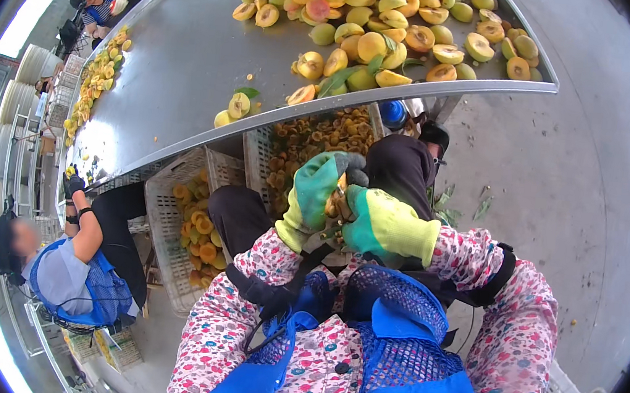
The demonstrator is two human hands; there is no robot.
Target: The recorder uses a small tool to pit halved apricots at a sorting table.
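My left hand, in a green and yellow glove, is closed around a piece of orange-brown fruit that looks like a peach half. Against it sits my right hand, gloved alike, with its fingers curled in. What the right fingers grip is small, dark and mostly hidden. Both hands meet over my lap, in front of the metal table. Below the table edge, beyond the left hand, stands a crate full of pitted fruit halves.
A heap of yellow peaches, whole and halved, lies at the table's far side. Another crate of fruit halves stands left of my knee. A co-worker in a blue vest sits at left; another person is farther off.
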